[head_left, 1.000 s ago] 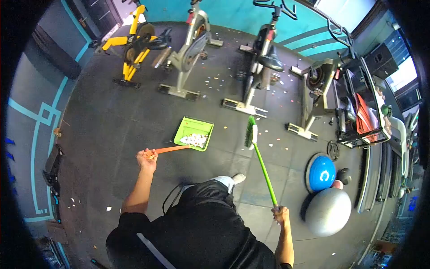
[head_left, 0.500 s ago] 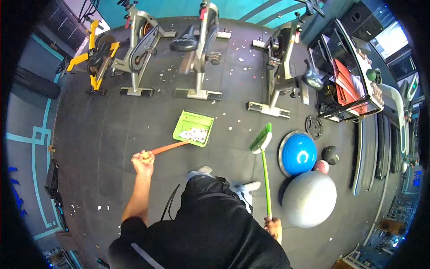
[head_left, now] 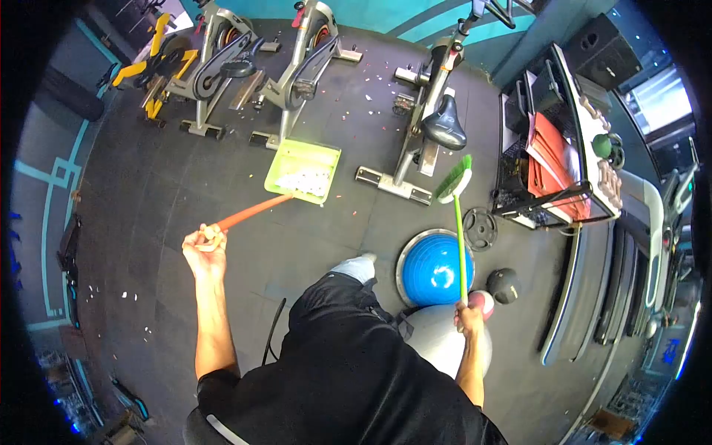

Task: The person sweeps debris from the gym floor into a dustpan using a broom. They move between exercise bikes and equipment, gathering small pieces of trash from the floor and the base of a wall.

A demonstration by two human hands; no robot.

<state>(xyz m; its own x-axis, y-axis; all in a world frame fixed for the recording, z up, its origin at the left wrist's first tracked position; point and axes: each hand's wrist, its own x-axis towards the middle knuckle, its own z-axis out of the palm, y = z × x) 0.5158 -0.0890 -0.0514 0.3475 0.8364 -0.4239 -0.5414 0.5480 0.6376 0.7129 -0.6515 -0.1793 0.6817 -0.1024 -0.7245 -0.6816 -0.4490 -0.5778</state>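
My left hand (head_left: 205, 251) is closed round the end of the orange handle of a dustpan. The green dustpan (head_left: 304, 157) lies out ahead, with a heap of white scraps (head_left: 305, 180) inside near the handle side. In my right hand (head_left: 469, 317) is the light green stick of a broom, fingers wrapped round its lower end. The broom (head_left: 454, 182) points away from me, its green bristles turned up and right, between an exercise bike and a weight plate. The stick passes over the blue half ball in this view.
Exercise bikes (head_left: 411, 141) line the far side, with paper bits scattered round them. On the right stand a rack (head_left: 545, 204) with orange items, a weight plate (head_left: 480, 228), a blue half ball (head_left: 437, 271), a black ball (head_left: 504, 285) and a big grey ball (head_left: 437, 334).
The view has shifted right and forward. My right hand has raised the broom forward, over the blue half ball. My left hand still holds the dustpan, now nearer the bikes.
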